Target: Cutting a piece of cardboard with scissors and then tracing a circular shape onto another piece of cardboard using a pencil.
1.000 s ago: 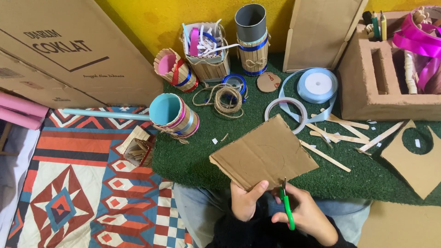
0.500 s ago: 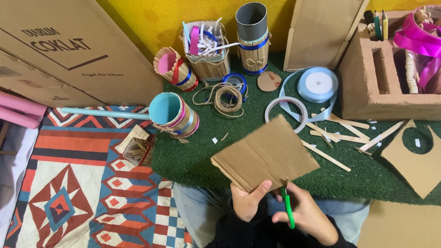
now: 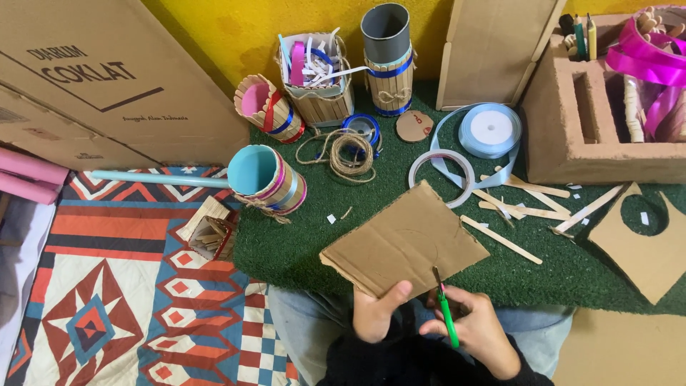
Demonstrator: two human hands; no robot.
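Note:
My left hand [image 3: 376, 313] grips the near edge of a brown cardboard sheet [image 3: 404, 239], holding it tilted over the green turf mat [image 3: 307, 236]. A faint drawn circle shows on the sheet. My right hand [image 3: 477, 330] holds green-handled scissors [image 3: 445, 309], whose blades touch the sheet's near edge just right of my left thumb. Both hands hover above my lap.
On the turf lie a stick-clad cup on its side [image 3: 268, 179], twine [image 3: 350, 152], a tape ring [image 3: 443, 171], a pale blue ribbon spool [image 3: 490, 130], loose wooden sticks [image 3: 514, 207] and cut cardboard [image 3: 647, 239]. Large boxes [image 3: 86, 86] stand at the left, a brown block organiser [image 3: 593, 121] at the right.
The cardboard sheet has shifted slightly in my left hand, and the scissors sit a little further into its near edge. Everything else has stayed put.

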